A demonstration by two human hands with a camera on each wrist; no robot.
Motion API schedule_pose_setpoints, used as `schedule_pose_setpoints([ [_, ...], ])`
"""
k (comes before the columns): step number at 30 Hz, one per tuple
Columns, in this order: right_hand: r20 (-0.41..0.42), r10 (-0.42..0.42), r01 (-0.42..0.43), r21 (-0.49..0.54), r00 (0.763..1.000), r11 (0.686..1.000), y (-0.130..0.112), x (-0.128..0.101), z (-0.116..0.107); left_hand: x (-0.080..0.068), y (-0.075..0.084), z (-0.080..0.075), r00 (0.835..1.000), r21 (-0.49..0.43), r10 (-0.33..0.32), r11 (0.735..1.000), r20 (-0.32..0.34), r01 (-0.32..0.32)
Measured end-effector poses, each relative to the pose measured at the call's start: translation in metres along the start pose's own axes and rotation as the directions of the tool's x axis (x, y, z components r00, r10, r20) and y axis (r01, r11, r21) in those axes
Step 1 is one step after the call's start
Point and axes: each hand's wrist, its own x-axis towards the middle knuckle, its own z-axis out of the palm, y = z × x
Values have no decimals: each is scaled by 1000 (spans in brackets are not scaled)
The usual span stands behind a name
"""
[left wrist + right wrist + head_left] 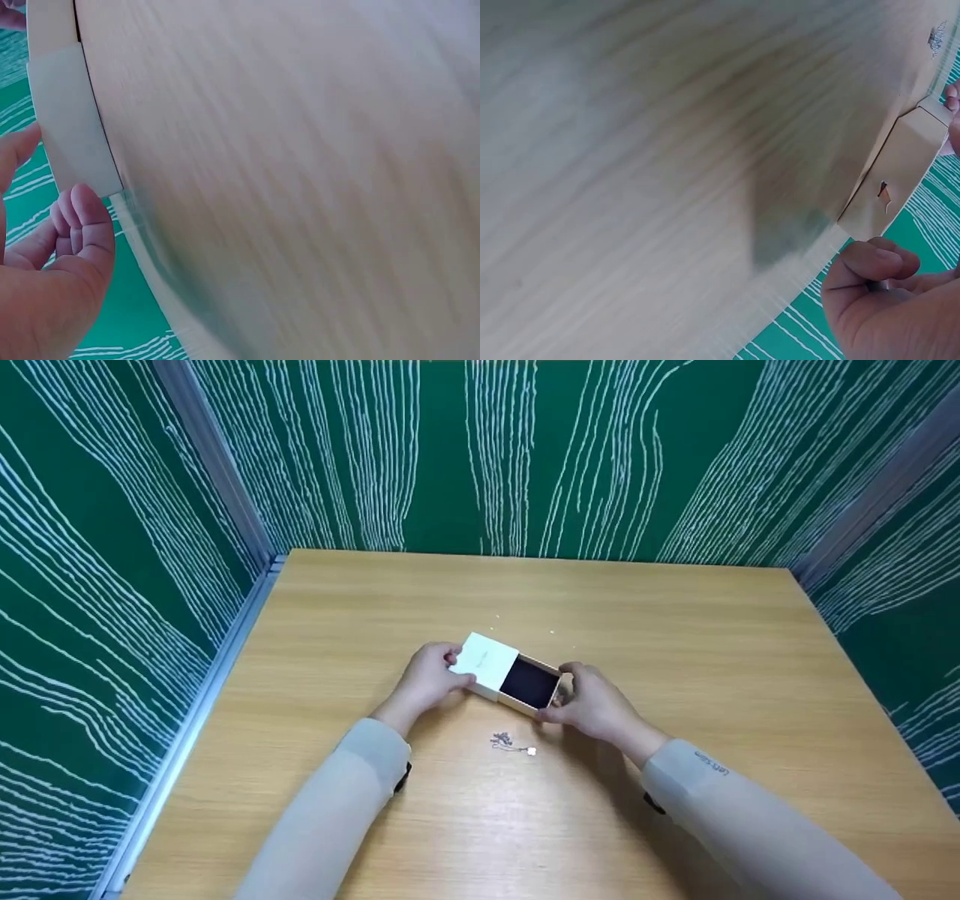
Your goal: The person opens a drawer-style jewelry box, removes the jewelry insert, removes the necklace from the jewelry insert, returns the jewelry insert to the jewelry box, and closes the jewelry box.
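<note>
A small drawer-style box lay near the middle of the wooden bench (675, 660), its long axis running from upper left to lower right between the two hands. The left hand (429, 679) gripped the white sleeve (485, 664) at the box's left end, fingers curled round its edges. The right hand (592, 706) held the tan inner tray (551, 690) at the opposite end, thumb and fingers pinching its outer wall. The tray stood partly drawn out of the sleeve, showing a dark lining (529, 682) with nothing visibly resting on it. Each hand was at its own end of the box, so neither was the nearer; the sliding direction lay along the line joining them.

A small chain with a pale square pendant (514, 744) lay on the bench just in front of the box, nearer the person, between the two forearms and touched by neither hand, slightly closer to the right hand.

The wrist views were heavily blurred. The left one showed only a strip of the sleeve beside curled fingers (82, 217); the right one showed the tray's end wall with a small notch, and the thumb near it. Printing on the sleeve was too faint to read.
</note>
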Motion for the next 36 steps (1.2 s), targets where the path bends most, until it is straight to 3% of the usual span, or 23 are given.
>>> schedule_pose_setpoints([
  [21, 6, 2, -2, -20, 1000, 1000, -9, 8, -2, 0, 2, -6, 998, -83, -64, 994, 14, 65],
  [36, 0, 12, -12, 16, 1000, 1000, -27, 23, 14, -1, 2, -4, 998, -58, -65, 996, 22, 66],
])
